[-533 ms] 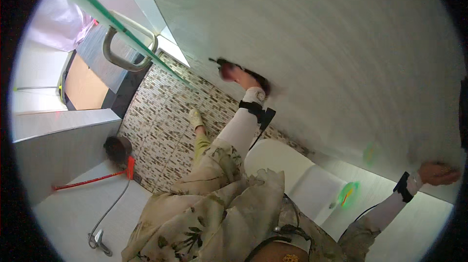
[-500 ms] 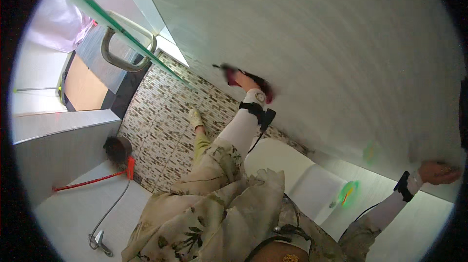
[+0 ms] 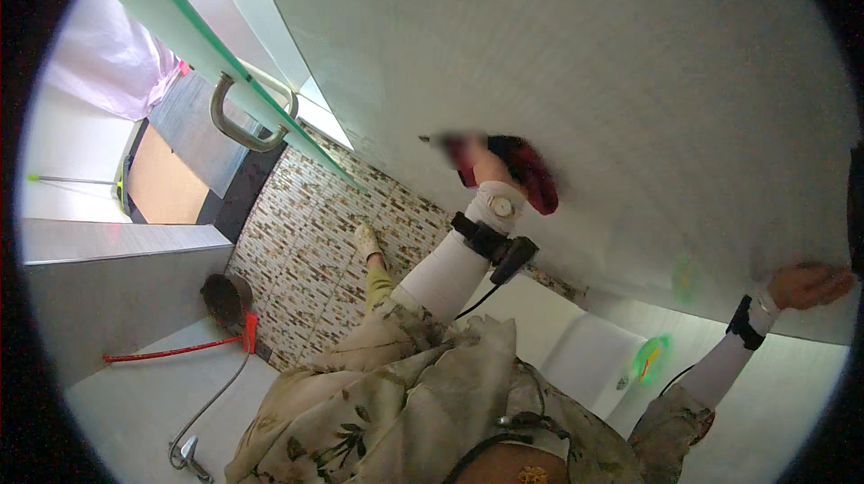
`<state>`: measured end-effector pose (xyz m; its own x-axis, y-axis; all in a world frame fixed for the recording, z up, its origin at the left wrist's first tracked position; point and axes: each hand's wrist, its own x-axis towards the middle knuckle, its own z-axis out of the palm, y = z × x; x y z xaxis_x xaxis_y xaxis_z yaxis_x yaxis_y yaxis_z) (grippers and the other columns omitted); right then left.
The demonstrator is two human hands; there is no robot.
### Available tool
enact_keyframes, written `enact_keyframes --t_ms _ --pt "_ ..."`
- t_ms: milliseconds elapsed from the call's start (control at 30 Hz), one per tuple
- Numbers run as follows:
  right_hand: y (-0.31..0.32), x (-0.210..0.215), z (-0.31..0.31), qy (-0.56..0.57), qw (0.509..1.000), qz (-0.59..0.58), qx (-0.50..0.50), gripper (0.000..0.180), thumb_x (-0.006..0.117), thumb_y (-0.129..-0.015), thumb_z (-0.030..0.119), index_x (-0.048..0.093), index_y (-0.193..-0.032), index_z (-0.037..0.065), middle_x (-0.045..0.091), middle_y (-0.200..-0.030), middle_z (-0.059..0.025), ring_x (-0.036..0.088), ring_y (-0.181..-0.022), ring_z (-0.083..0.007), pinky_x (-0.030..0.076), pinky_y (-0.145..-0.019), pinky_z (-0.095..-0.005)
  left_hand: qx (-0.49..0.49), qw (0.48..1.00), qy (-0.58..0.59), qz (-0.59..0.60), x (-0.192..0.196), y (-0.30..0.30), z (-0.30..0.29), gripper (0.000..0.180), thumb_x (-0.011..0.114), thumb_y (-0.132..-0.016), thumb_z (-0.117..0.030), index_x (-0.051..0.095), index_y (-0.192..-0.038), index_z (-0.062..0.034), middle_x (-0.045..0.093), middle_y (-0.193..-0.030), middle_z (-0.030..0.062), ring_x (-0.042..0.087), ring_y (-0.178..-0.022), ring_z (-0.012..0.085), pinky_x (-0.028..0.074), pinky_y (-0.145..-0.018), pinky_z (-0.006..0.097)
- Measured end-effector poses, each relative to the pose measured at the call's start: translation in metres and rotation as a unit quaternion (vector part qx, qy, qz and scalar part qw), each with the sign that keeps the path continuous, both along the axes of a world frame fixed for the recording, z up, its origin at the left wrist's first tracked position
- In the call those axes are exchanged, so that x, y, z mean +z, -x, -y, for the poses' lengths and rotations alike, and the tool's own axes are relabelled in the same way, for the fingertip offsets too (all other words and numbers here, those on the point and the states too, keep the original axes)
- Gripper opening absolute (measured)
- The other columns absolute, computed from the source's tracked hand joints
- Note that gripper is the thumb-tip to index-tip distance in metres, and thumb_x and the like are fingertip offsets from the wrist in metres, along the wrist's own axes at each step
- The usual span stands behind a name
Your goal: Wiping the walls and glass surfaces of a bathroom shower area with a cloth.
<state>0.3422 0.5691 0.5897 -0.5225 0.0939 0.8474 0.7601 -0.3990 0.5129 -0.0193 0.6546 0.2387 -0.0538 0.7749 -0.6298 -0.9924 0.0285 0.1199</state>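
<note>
My left hand [image 3: 487,165] presses a dark red and black cloth [image 3: 531,174] against a large, smooth grey wall panel [image 3: 630,79]. Its fingers are closed on the cloth; the fingertips are blurred. Around this wrist are a white sleeve, a watch [image 3: 502,206] and a black strap with a small device [image 3: 513,259]. Far to the right, my right hand [image 3: 812,286] rests beside the same panel with its fingers stretched out, holding nothing that I can see. Its fingertips come close to a dark edge at the picture's rim.
A glass door [image 3: 193,34] with a metal handle [image 3: 238,124] stands at the upper left. Mosaic tiles [image 3: 297,241] cover the floor. At the lower left are a brown bucket [image 3: 225,300], a red-handled tool [image 3: 180,352] and a shower hose [image 3: 202,405]. A white fixture [image 3: 540,313] lies below the panel.
My left hand has slid to the right and slightly down the panel with the cloth. The right hand has stayed nearly in place, while the whole view has shifted a little.
</note>
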Motion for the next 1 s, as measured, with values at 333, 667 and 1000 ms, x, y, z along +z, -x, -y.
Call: enact_keyframes --t_ms 333,667,1000 --pt "0.026 0.007 -0.004 0.011 0.990 0.027 0.139 0.037 0.040 -0.101 0.017 0.049 -0.129 -0.004 0.047 -0.135 -0.0232 0.043 -0.127 -0.0406 0.032 -0.108 -0.0516 0.173 0.413 -0.249 -0.859 0.092 -0.038 0.046 0.069 0.057 -0.089 -0.028 0.025 -0.149 -0.0193 0.016 -0.156 0.0106 0.013 -0.143 0.0325 0.010 -0.110 0.064" --pt "0.031 0.005 -0.002 0.025 0.983 -0.038 0.177 0.043 0.034 -0.103 0.026 0.048 -0.135 0.001 0.045 -0.140 -0.0196 0.038 -0.132 -0.0395 0.026 -0.111 -0.0503 -0.025 -0.176 -0.488 -0.854 -0.044 0.061 0.000 0.043 0.056 -0.085 -0.033 0.053 -0.128 -0.0353 0.046 -0.138 -0.0047 0.041 -0.127 0.0208 0.022 -0.103 0.070" --pt "0.034 0.003 0.000 0.034 0.979 -0.034 0.196 0.042 0.039 -0.100 0.023 0.049 -0.132 -0.002 0.046 -0.138 -0.0216 0.038 -0.131 -0.0395 0.028 -0.109 -0.0496 0.263 0.463 -0.143 -0.834 0.158 0.146 -0.044 0.097 0.061 -0.080 -0.059 0.019 -0.149 -0.0044 0.003 -0.156 0.0241 -0.001 -0.142 0.0467 0.002 -0.110 0.061"
